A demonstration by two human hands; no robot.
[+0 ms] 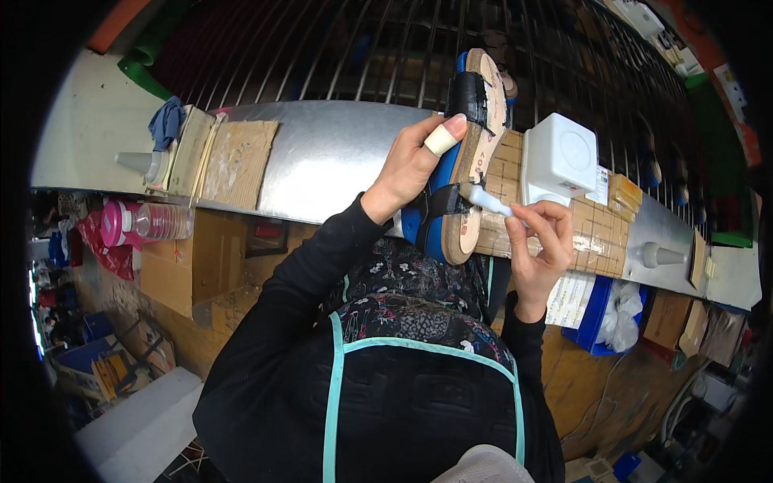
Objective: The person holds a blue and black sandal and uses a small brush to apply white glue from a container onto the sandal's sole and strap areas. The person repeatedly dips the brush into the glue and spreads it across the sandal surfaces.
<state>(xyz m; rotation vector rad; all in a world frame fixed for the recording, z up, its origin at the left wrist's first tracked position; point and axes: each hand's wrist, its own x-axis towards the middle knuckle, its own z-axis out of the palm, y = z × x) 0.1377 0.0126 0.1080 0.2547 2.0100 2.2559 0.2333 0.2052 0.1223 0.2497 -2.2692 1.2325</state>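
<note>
A sandal with black straps, fitted on a blue shoe last, stands tilted with its light sole side turned to the right. My left hand is closed round its middle, the thumb, wrapped in pale tape, pressing by the upper strap. Pinched between the fingers of my right hand is a small brush with a white handle. Its tip touches, or is very close to, the sole's edge near the lower strap. Right of the sandal stands a white plastic container.
A metal ledge runs across in front of me, with cardboard on its left and a tape-covered cardboard piece under the container. Grey cones stick out at both ends. Beyond lies a rack of metal bars. A blue bin sits below right.
</note>
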